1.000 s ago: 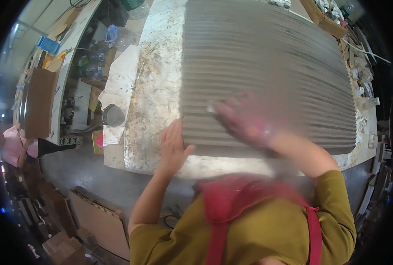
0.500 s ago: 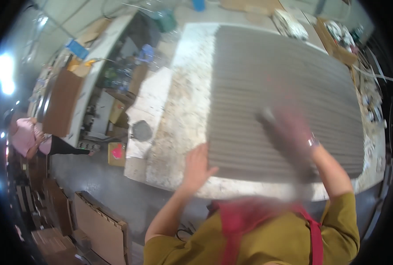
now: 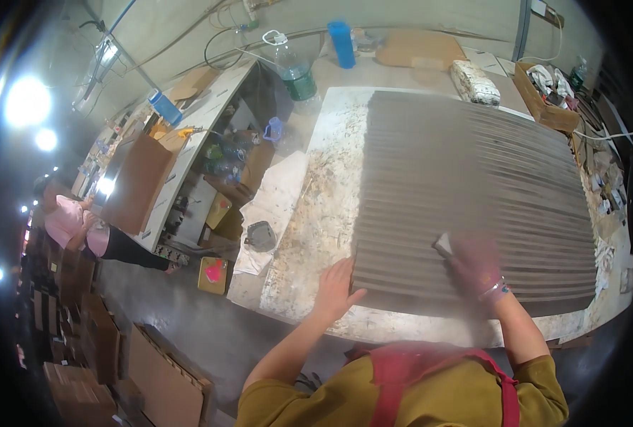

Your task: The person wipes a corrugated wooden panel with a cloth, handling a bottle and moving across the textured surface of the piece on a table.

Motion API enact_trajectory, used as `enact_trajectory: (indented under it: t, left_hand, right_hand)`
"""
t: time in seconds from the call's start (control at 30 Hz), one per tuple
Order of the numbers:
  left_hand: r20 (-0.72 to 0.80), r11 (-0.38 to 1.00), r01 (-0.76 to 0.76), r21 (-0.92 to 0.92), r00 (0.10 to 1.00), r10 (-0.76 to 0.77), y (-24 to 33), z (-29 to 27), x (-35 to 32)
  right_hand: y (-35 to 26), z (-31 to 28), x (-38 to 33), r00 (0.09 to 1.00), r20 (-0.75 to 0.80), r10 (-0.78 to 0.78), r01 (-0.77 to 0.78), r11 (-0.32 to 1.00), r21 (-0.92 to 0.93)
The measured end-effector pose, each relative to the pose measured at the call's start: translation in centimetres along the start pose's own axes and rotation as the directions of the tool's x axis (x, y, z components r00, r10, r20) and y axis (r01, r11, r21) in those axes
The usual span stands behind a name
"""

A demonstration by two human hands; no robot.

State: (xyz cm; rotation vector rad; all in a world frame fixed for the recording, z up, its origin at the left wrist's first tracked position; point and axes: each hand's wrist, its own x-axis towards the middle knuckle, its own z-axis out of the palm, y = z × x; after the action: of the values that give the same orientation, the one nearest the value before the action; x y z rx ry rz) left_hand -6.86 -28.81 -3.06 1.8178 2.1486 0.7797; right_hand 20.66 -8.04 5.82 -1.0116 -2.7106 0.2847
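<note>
Pale block: I'm seeing the right hand gripping it, blurred, over the ridged grey panel; the left hand, open, is touching its edge. I'm judging weak bracing could cause skidding toward the cloth beyond that hand.

A big, flat sheet lies in the middle and right of the frame. It is a dull grey-brown. Long, thin stripes like little ridges run across it from left to right. Its left edge is almost straight, and its right side bends a bit. The stripes are hard to see near the top middle, where it looks hazy. A small, pale block is over the sheet, right of the frame's middle, sitting at a slant.
</note>
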Motion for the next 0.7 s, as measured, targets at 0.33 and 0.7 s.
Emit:
enact_trajectory:
  t: [0.33,0.7]
  left_hand:
    - [-0.059,0.988,-0.027,-0.152,0.998,0.018,0.1,-1.4,0.1]
    - [-0.069,0.925,-0.379,0.035,0.922,0.381,11.9,-1.7,11.7]
  right_hand:
    - [0.4,-1.9,-2.9,1.0,-0.005,0.024,-0.023,0.987,0.162]
    - [14.8,1.5,-17.5,0.789,-0.213,0.576,-0.612,0.766,-0.197]
